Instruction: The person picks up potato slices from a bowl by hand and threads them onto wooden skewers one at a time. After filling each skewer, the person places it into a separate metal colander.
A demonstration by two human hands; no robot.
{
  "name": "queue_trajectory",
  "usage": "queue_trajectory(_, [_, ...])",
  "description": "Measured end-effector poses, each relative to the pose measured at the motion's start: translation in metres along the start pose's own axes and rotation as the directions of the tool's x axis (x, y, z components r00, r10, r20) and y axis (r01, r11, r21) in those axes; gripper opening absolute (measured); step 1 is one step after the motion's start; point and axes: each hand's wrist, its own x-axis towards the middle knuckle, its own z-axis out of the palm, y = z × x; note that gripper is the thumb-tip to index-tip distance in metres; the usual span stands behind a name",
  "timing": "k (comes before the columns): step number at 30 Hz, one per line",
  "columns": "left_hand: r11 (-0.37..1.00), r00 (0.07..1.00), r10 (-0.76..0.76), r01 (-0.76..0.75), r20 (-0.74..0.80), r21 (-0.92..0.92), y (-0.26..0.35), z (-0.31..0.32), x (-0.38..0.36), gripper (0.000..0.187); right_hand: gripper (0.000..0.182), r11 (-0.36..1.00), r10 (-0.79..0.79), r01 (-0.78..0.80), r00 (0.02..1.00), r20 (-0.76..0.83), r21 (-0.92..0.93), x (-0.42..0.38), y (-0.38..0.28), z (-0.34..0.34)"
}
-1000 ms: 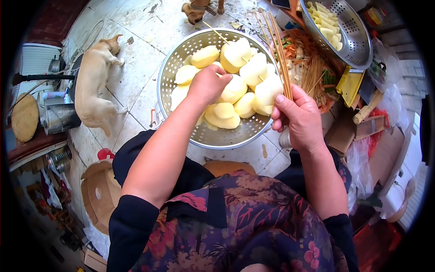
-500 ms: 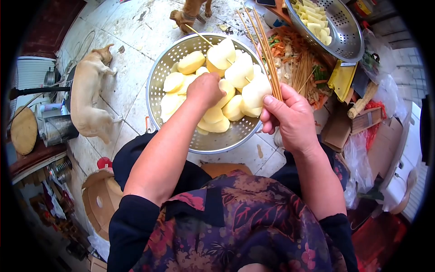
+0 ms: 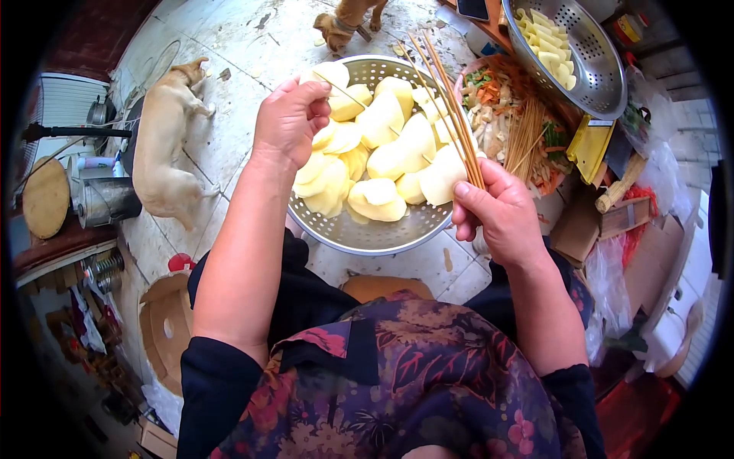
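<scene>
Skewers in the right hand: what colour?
Skewers: tan-brown, in the right hand. Best seen in the head view, the only one.

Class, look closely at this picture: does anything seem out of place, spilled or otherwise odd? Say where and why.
A pale dog on the floor tiles left of the large colander, and a brown dog just beyond its far rim, look odd so close to uncovered food. Dark scraps also litter the floor tiles.

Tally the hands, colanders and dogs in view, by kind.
Hands: 2 (left hand, right hand)
Colanders: 2 (front colander, upper-right colander)
Dogs: 2 (tan dog, brown dog)
Total: 6
</scene>
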Motion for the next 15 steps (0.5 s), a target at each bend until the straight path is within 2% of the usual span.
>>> queue_trajectory(7, [0.965, 0.995, 0.045, -0.066, -0.085, -0.255, 0.016, -0.009, -0.01, 0.013, 0.019, 0.999, -0.01, 0.011, 1.0, 0.024, -0.039, -0.001, 0.003, 0.007])
queue_trajectory(15, [0.957, 0.986, 0.112, -0.142, -0.127, -0.253, 0.022, -0.023, -0.004, 0.02, 0.019, 0.999, -0.023, 0.024, 0.999, 0.025, -0.023, -0.001, 0.005, 0.007])
